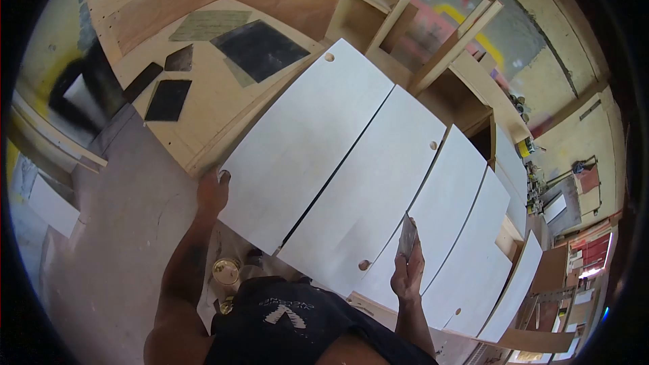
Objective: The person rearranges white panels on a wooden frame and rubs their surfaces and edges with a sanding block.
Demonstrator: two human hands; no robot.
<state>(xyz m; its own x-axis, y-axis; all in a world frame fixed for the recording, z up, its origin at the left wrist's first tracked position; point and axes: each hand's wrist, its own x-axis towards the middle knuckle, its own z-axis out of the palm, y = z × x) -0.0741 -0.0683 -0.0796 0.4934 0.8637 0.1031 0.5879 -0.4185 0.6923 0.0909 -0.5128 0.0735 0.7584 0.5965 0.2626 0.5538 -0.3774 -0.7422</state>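
Several white panels (307,138) lie side by side with narrow dark gaps, some with small round holes. My left hand (213,192) is closed on the left edge of the leftmost panel, its thumb on top. In my right hand (408,270) is a flat grey sheet (407,235), pinched between the fingers and held upright over the white panels. What the sheet is made of cannot be made out.
A wooden board (203,108) at the upper left bears dark sheets (260,51). Open wooden cabinet frames (449,98) stand behind the panels. A round container (226,272) sits low beside my left arm. Cans (524,147) line the right.
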